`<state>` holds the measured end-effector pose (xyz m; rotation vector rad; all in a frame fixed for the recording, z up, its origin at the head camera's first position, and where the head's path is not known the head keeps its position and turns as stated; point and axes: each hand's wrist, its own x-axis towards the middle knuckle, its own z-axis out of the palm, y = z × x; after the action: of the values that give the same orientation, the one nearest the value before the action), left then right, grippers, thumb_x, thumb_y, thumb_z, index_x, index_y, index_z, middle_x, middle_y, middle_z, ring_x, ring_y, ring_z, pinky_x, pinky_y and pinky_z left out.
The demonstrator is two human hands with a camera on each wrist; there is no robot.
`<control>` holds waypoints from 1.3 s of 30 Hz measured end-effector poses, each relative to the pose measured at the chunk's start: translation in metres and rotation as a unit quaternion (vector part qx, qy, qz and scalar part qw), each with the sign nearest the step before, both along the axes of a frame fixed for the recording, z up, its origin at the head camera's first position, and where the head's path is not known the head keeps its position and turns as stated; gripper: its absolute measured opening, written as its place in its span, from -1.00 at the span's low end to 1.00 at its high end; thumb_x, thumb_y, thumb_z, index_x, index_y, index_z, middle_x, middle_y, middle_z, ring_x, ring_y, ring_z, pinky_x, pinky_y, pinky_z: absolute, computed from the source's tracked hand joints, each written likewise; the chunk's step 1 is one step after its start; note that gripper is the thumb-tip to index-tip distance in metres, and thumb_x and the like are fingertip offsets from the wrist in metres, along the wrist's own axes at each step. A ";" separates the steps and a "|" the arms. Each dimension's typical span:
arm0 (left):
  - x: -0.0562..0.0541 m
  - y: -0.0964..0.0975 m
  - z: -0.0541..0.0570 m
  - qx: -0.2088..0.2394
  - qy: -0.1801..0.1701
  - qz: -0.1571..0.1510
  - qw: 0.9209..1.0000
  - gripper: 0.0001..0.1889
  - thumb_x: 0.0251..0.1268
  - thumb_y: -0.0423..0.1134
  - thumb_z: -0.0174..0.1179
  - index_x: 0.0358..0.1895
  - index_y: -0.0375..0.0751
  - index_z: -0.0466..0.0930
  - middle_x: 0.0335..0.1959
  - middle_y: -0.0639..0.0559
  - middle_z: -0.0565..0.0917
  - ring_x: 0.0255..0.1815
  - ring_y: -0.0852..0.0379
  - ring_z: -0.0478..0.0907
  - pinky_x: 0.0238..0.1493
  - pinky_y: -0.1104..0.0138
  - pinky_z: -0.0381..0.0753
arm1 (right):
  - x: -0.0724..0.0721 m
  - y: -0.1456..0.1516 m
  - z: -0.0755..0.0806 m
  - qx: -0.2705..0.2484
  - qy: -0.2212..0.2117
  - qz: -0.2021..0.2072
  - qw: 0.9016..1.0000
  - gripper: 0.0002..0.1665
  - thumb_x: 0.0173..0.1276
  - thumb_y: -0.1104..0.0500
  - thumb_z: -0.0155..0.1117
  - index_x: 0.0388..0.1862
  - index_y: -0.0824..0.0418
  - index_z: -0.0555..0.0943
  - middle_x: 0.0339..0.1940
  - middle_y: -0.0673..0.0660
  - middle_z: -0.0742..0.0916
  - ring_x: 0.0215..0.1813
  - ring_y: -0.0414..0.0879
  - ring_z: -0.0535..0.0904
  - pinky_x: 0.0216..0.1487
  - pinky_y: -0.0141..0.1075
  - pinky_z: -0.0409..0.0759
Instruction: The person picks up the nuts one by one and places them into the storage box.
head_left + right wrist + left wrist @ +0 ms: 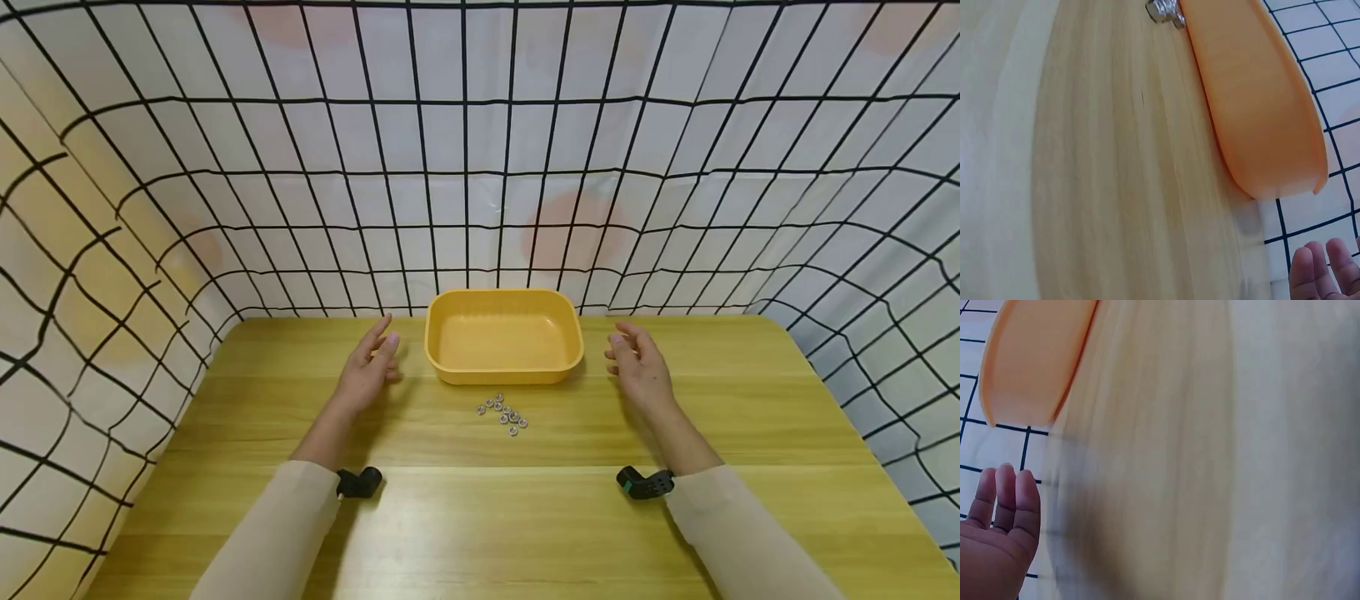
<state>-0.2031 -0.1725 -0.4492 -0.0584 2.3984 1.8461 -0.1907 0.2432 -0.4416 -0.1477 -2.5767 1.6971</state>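
A yellow plastic basin stands at the back of the wooden table, with nothing inside it. In front of it lies a loose group of several small metal nuts; a few of these nuts show at the top of the right wrist view. To the left of the basin, my left hand is held apart from it, fingers relaxed and holding nothing. On the other side my right hand mirrors it, loosely bent fingers touching neither basin nor nuts.
A black wire grid rises behind the table and along both sides, with pale sheeting behind it. The wooden tabletop stretches toward me under both forearms. Each wrist wears a small black camera.
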 end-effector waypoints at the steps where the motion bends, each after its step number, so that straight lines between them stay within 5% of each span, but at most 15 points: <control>1: 0.000 0.001 -0.001 0.007 0.000 0.002 1.000 -0.35 0.58 0.22 -0.06 0.64 0.30 0.08 0.48 -0.24 0.35 0.01 -0.07 0.52 0.10 0.17 0.69 | 0.001 -0.001 0.000 -0.006 -0.001 -0.001 1.000 -0.31 0.69 -0.14 -0.18 0.62 0.18 0.19 0.41 0.35 0.50 0.25 0.11 0.57 0.03 -0.43 0.66; 8: -0.002 0.009 -0.010 0.052 -0.006 0.013 0.999 -0.35 0.61 0.16 -0.05 0.64 0.14 0.11 0.37 -0.28 0.44 -0.12 0.09 0.48 -0.04 0.33 0.71 | 0.009 -0.010 -0.005 -0.038 -0.005 0.000 0.999 -0.33 0.69 -0.12 -0.15 0.57 0.24 0.21 0.29 0.36 0.55 -0.05 -0.25 0.61 -0.04 -0.43 0.68; 23: 0.001 0.026 -0.019 0.166 -0.002 0.074 0.983 -0.41 0.63 0.13 -0.06 0.59 0.09 0.22 0.16 -0.06 0.47 -0.21 0.17 0.50 -0.10 0.37 0.63 | 0.029 -0.040 -0.022 -0.113 -0.054 0.003 0.992 -0.48 0.69 -0.09 -0.09 0.32 0.28 0.36 -0.15 0.12 0.67 -0.33 -0.21 0.60 -0.35 -0.38 0.62; 39: -0.001 0.048 -0.023 0.200 0.007 0.111 0.973 -0.50 0.58 -0.07 0.11 0.50 -0.01 0.40 0.13 -0.03 0.50 -0.18 0.18 0.49 -0.13 0.41 0.64 | 0.042 -0.073 -0.033 -0.141 -0.063 0.023 0.988 -0.62 0.63 0.07 0.09 0.09 0.40 0.54 -0.36 0.07 0.67 -0.50 -0.20 0.56 -0.50 -0.39 0.58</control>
<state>-0.2042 -0.1243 -0.4721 -0.2880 2.0493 2.4006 -0.1485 0.1703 -0.4744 -0.2149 -2.4238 2.1278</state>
